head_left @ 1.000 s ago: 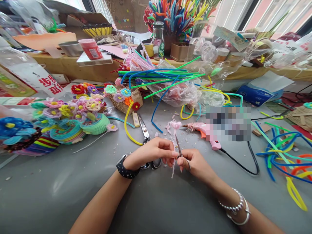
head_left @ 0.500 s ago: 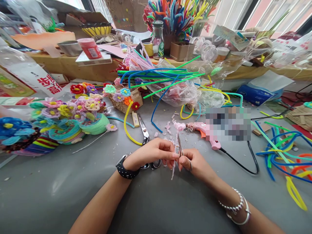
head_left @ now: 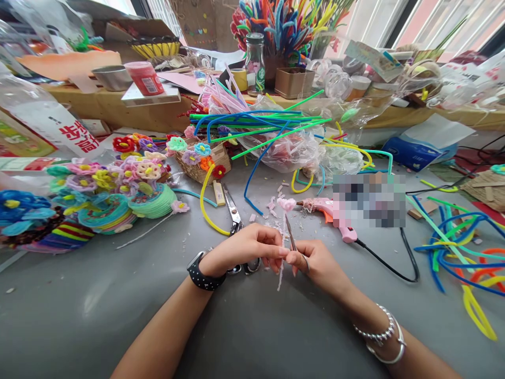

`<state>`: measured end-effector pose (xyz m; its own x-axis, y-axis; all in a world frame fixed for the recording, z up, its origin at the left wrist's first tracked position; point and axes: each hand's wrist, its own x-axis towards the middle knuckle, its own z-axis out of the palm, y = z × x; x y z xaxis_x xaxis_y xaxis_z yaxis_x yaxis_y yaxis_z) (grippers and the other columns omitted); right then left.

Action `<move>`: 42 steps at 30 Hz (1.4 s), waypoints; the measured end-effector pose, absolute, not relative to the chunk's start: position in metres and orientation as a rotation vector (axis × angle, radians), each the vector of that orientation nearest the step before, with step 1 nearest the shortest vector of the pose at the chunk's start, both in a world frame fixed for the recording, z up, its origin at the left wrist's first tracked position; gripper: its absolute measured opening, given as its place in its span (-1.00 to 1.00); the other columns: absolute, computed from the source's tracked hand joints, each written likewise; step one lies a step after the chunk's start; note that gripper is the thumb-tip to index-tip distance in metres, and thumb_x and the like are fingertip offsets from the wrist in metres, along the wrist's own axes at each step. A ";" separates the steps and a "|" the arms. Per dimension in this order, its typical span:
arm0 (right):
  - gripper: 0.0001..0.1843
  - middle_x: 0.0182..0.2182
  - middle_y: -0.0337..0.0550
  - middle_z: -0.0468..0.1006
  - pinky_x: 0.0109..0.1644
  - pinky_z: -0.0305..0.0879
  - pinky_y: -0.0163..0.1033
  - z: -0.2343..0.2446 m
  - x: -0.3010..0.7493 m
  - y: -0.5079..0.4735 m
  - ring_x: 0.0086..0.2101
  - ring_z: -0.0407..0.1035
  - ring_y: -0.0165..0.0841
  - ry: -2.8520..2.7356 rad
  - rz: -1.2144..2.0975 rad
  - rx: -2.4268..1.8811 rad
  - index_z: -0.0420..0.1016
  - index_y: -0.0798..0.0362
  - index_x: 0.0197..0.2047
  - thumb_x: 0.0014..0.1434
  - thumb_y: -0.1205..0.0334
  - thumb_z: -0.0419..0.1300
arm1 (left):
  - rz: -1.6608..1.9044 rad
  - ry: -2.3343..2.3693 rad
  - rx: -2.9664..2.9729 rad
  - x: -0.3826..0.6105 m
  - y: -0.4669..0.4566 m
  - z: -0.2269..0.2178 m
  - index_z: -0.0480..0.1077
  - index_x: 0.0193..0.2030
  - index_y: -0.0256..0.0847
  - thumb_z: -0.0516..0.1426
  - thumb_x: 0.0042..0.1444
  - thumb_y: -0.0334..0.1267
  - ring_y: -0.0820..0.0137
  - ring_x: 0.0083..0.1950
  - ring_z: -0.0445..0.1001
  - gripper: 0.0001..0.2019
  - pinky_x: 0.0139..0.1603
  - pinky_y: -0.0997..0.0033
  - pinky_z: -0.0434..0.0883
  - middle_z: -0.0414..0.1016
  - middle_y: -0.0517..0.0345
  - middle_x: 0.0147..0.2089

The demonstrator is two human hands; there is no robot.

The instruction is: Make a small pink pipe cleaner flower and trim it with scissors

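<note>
Swung slightly left, pink pipe-cleaner flower (head_left: 286, 203) is pinched by left hand (head_left: 244, 247); right hand (head_left: 315, 263) grips small scissors (head_left: 291, 239), which could slip and nick fingertips (head_left: 282, 251).

A pixelated patch (head_left: 369, 199) blots out whatever lies beside the glue gun (head_left: 329, 211), the left hand (head_left: 244, 246) covers most handles of the scissors (head_left: 234, 210), the right hand (head_left: 320, 264) hides the grip of the metal tool (head_left: 291, 239), the stem (head_left: 283, 226) vanishes midway between their fingertips, and both forearms leave the bottom edge.

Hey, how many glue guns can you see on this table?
1: a pink glue gun lying on the grey table just beyond the right hand, its body partly blurred. More could be hidden under the clutter.
</note>
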<state>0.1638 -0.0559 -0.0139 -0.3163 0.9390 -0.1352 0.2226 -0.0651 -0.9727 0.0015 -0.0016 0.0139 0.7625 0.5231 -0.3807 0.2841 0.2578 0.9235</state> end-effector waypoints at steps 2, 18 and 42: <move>-0.38 -0.71 -0.30 0.16 -0.54 -0.06 -0.37 -0.015 0.164 -0.055 -0.62 0.01 -0.51 -1.564 1.418 -1.305 0.20 0.13 -0.72 -0.14 -0.33 0.03 | 0.184 0.739 1.337 0.001 -0.002 0.013 0.26 -0.53 -0.29 0.14 -0.08 -0.17 0.56 -0.51 0.38 -0.78 -0.49 0.58 0.24 0.39 0.26 -0.56; -0.37 -0.68 -0.33 0.07 -0.55 -0.11 -0.37 -0.019 0.161 -0.058 -0.59 -0.06 -0.51 -1.738 1.254 -1.437 0.21 0.12 -0.67 -0.12 -0.35 -0.04 | 0.322 0.717 1.440 0.003 -0.002 0.012 0.27 -0.50 -0.29 0.08 0.00 -0.19 0.59 -0.49 0.30 -0.81 -0.42 0.58 0.25 0.29 0.29 -0.56; -0.40 -0.72 -0.33 0.05 -0.59 -0.12 -0.38 -0.019 0.163 -0.057 -0.62 -0.07 -0.51 -1.789 1.119 -1.532 0.24 0.13 -0.70 -0.10 -0.30 0.00 | 0.287 0.747 1.364 0.002 -0.001 0.012 0.31 -0.49 -0.30 0.11 -0.03 -0.18 0.56 -0.49 0.34 -0.80 -0.40 0.55 0.32 0.34 0.26 -0.56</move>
<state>0.1635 -0.0575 -0.0187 -0.2187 0.9684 -0.1197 0.5317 0.0154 -0.8468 0.0019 -0.0009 0.0115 0.7411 0.5932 -0.3143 0.2305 0.2149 0.9491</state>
